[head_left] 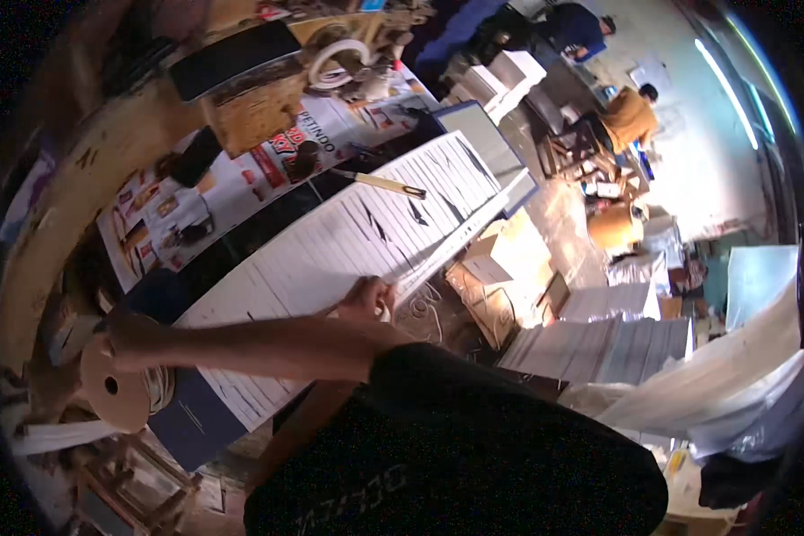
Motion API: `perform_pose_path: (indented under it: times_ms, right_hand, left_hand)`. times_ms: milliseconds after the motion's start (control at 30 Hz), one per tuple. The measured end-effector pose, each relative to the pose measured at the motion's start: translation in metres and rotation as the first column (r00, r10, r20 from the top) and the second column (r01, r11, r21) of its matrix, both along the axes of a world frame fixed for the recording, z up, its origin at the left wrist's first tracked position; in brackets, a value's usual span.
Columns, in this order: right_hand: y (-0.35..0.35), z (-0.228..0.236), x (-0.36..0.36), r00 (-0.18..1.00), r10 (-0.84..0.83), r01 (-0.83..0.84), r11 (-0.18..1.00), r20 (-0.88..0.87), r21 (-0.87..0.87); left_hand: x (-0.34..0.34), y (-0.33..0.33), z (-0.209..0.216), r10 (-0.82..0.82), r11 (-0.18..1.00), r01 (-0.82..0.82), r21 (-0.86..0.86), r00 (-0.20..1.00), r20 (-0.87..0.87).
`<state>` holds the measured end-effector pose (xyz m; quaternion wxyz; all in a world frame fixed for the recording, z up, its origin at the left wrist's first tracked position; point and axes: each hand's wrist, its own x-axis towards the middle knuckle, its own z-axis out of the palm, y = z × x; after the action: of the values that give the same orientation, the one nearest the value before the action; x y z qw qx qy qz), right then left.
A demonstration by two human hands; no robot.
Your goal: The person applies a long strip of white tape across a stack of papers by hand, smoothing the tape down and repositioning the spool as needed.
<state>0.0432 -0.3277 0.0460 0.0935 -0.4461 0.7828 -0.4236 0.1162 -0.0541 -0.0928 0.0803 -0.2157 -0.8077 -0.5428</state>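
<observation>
A long row of books, page edges or spines pale with dark gaps between, lies diagonally before me. Dark blue boards show at its near end. My forearms cross, the right over the left. At the left, my right hand grips the rim of a tan spool wound with pale cord or tape. My left hand is curled at the row's right edge, with a bit of something white by its fingers. What it holds is too small to make out. A pale-handled tool rests across the row.
A wooden block with a black top and a roll of tape stand at the far left on printed sheets. To the right are paper stacks and a carton. Two people work farther back.
</observation>
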Motion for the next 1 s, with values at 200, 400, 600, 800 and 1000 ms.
perform_pose_path:
  times_ms: [200,400,600,800,1000]
  right_hand:
    - [0.170,0.060,0.045,0.948,-0.305,0.307,0.952,0.086,-0.010]
    - [0.425,0.039,0.036,0.879,-0.423,0.474,0.828,-0.221,0.300]
    - [0.458,0.006,0.042,0.951,-0.307,0.301,0.946,0.037,0.121]
    - [0.499,0.008,0.043,0.772,-0.601,0.590,0.799,0.206,0.117]
    - [0.588,-0.007,0.016,0.709,-0.697,0.684,0.717,0.111,0.132]
  left_hand:
    - [0.003,-0.022,0.080,0.189,0.981,-0.189,-0.041,0.982,0.002]
    - [0.001,-0.035,0.106,0.133,0.987,-0.141,-0.078,0.985,-0.107]
    - [0.009,-0.042,0.112,0.195,0.958,-0.213,-0.191,0.975,-0.108]
    - [0.002,-0.020,0.113,0.279,0.951,-0.274,-0.139,0.960,0.016]
    - [-0.021,0.022,0.145,0.208,0.968,-0.211,-0.133,0.978,-0.034]
